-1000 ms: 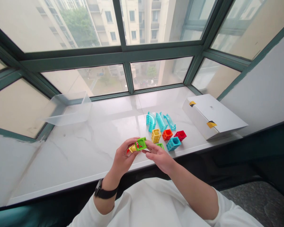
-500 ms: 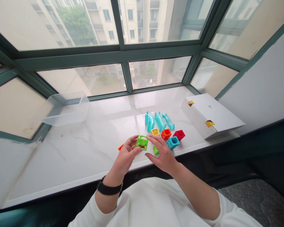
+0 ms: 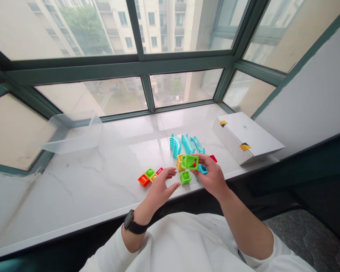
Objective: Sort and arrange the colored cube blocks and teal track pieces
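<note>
My right hand (image 3: 212, 177) grips a green hollow cube block (image 3: 190, 162), lifted just above the white marble sill (image 3: 102, 181). My left hand (image 3: 161, 187) hovers open to its left, fingers spread, holding nothing. Just left of that hand lies a short row of joined blocks: orange (image 3: 143, 180), green (image 3: 150, 173) and red (image 3: 159, 170). Another green cube (image 3: 185, 177) sits on the sill between my hands. A yellow cube (image 3: 180, 161) stands behind the held block. A blue cube (image 3: 202, 169) and a red one (image 3: 213, 158) peek out around my right hand.
Several turquoise curved track pieces (image 3: 184, 143) lie behind the cubes. A white cardboard box (image 3: 245, 140) with yellow tape sits at the right end of the sill. A clear plastic bin (image 3: 72, 130) stands at the back left by the window frame (image 3: 116, 68).
The green cube passed from my left hand to my right, which carried it right and up. My left hand opened, and the joined orange, green and red blocks now lie on the sill.
</note>
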Demonstrator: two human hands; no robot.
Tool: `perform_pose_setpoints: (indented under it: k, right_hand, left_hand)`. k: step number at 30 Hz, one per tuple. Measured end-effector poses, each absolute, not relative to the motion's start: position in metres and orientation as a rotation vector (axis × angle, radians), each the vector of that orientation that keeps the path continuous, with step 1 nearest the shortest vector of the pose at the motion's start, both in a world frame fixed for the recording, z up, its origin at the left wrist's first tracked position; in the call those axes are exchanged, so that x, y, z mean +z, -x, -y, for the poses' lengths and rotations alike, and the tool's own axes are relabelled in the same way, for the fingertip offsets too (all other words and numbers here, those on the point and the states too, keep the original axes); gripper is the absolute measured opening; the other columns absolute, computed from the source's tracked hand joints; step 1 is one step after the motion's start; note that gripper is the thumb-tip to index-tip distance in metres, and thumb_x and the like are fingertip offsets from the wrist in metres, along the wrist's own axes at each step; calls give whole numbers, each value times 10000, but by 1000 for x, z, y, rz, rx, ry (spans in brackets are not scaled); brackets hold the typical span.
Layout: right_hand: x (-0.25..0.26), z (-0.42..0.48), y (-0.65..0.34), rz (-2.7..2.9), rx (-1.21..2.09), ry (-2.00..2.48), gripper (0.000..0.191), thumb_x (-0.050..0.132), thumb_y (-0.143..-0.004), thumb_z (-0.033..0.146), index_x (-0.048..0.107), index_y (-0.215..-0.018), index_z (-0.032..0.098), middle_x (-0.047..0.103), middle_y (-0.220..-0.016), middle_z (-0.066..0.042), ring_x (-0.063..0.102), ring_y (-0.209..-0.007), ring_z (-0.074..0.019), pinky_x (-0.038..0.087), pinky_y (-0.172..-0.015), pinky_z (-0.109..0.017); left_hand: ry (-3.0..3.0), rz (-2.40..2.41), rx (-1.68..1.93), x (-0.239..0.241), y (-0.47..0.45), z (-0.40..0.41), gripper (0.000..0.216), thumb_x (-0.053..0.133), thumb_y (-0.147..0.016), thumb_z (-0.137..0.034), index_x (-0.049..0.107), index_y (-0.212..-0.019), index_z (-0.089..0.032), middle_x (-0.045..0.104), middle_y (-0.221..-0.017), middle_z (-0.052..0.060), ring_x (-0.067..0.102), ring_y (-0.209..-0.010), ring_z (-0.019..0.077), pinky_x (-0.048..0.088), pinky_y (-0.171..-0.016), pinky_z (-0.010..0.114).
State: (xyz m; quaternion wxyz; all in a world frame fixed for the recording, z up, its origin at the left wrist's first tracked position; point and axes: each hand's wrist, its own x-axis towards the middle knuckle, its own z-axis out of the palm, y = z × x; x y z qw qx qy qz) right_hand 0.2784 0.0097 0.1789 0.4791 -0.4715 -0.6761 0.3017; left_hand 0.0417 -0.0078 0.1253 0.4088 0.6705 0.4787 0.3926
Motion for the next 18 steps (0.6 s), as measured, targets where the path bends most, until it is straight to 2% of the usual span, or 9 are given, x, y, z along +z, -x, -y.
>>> perform_pose_setpoints:
  k: [5,8,13,18]
  right_hand:
    - [176,-4,-294,1597,801,1152,441,760,-933,336,631,-1349,267,704,-1336,-95,724,-1147,-262,595,-1049,-433]
    - [170,2,-297,1613,832,1178,444,737,-944,348,626,-1366,262,712,-1339,-102,735,-1118,-264,613,-1020,-435]
    - [157,11,-298,1659,869,1232,465,711,-945,315,622,-1399,272,738,-1299,-90,752,-1067,-257,635,-973,-423]
    - [147,14,-295,1696,916,1225,477,679,-941,253,626,-1413,291,729,-1327,-78,742,-1120,-257,626,-1002,-427]
  left_hand:
    - [-1750,-1251,935,97,-51,6,499,799,-876,-283,582,-1325,-257,696,-1330,99,677,-1243,279,569,-1081,539]
    - [-1735,-1247,965,86,-56,5,519,798,-874,-274,565,-1337,-253,678,-1351,104,666,-1265,283,563,-1090,544]
    - [-1757,-1225,962,82,-63,4,509,796,-874,-270,577,-1333,-270,671,-1345,88,670,-1249,281,569,-1078,539]
    - [-1771,-1183,984,84,-68,5,534,795,-872,-274,575,-1359,-279,663,-1358,86,661,-1259,282,565,-1080,532]
